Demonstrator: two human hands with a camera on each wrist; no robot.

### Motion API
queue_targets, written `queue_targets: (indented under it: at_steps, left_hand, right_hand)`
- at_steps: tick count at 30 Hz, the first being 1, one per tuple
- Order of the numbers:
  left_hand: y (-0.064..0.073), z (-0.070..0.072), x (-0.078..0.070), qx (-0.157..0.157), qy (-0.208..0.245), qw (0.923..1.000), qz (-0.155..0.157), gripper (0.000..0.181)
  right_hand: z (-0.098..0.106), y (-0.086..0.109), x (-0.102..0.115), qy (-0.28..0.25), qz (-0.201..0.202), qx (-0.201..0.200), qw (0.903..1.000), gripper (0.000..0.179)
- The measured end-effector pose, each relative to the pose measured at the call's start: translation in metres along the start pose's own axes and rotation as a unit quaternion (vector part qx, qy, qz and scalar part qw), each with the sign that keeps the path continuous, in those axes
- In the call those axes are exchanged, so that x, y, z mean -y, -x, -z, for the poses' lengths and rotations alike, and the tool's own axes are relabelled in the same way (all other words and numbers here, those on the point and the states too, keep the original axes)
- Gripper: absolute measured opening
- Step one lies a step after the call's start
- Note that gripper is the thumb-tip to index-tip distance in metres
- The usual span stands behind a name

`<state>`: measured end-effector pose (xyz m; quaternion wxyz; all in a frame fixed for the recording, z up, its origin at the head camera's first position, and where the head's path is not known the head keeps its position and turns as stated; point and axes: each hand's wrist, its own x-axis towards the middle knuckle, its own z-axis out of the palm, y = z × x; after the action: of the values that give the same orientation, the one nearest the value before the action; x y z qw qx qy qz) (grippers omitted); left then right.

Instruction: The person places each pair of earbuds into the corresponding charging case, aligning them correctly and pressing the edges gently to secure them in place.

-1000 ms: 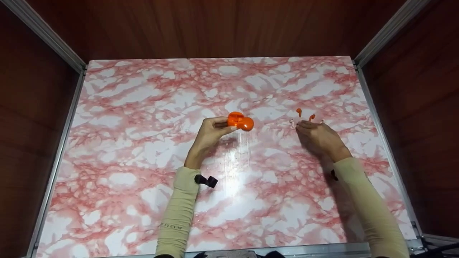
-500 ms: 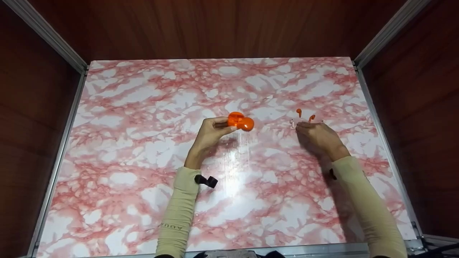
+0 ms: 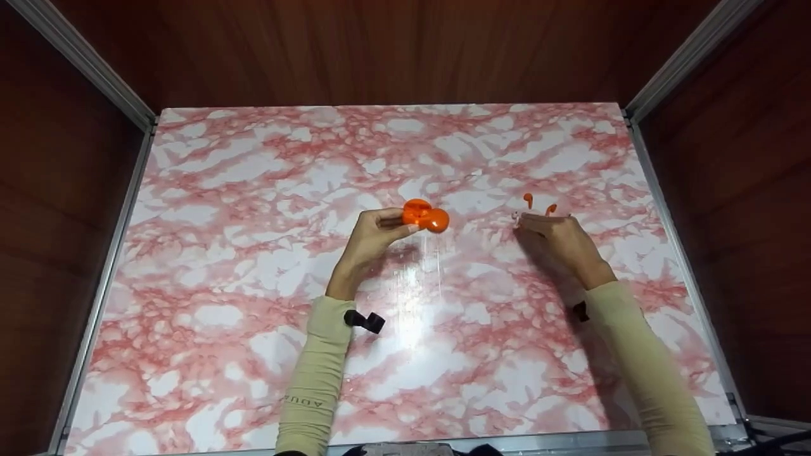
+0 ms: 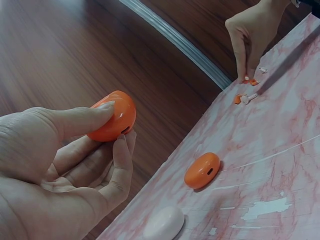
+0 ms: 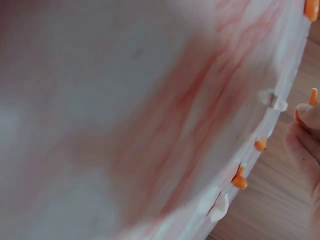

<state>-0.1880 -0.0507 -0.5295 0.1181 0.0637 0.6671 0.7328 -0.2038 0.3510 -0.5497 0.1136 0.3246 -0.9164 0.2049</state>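
My left hand (image 3: 374,234) grips an orange earbud case (image 4: 117,117) between thumb and fingers, raised above the table. Whether its lid is up is hard to tell. On the table beside it lies a second orange earbud case (image 4: 202,171). A white case (image 4: 165,225) shows low in the left wrist view. My right hand (image 3: 564,237) pinches an orange earbud (image 5: 313,97) at its fingertips, just above the table. Loose earbuds lie around it: an orange earbud (image 3: 528,200), another orange earbud (image 3: 551,209) and a white earbud (image 3: 516,218). Another white earbud (image 5: 220,207) appears in the right wrist view.
The table (image 3: 253,354) has a pink and white marbled top. Dark wood panels (image 3: 393,50) with metal rails (image 3: 690,57) enclose it at the back and both sides. A bright glare (image 3: 415,291) lies on its middle.
The right hand has shifted slightly to the left, partly covering the white earbud beside its fingertips. The left hand keeps its hold on the case in nearly the same place.
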Motion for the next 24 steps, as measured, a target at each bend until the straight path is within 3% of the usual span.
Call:
queue_targets:
  at_steps: [6,11,14,17,20,24]
  left_hand:
    - [0.0,0.0,0.001,-0.008,0.002,1.0,0.003,0.032]
    - [0.002,0.0,0.0,-0.006,0.008,0.9999,0.013,0.032]
    - [0.002,-0.001,-0.001,-0.003,0.004,0.9999,0.014,0.033]
    - [0.001,-0.002,-0.002,-0.002,-0.006,0.9999,0.015,0.034]
    - [0.002,-0.003,-0.003,0.002,-0.008,0.9998,0.015,0.034]
    - [0.002,-0.004,-0.003,0.003,0.0,0.9999,0.011,0.034]
  right_hand:
    - [-0.007,-0.009,0.011,-0.049,0.006,-0.07,0.9963,0.03]
    - [-0.01,-0.022,0.024,-0.099,-0.004,-0.093,0.9907,0.026]
    - [-0.012,-0.03,0.035,-0.188,-0.041,-0.098,0.9764,0.022]
    - [-0.012,-0.038,0.05,-0.266,-0.094,-0.109,0.9532,0.022]
    - [-0.013,-0.045,0.062,-0.303,-0.121,-0.123,0.9372,0.021]
    - [-0.015,-0.056,0.076,-0.343,-0.125,-0.132,0.9216,0.022]
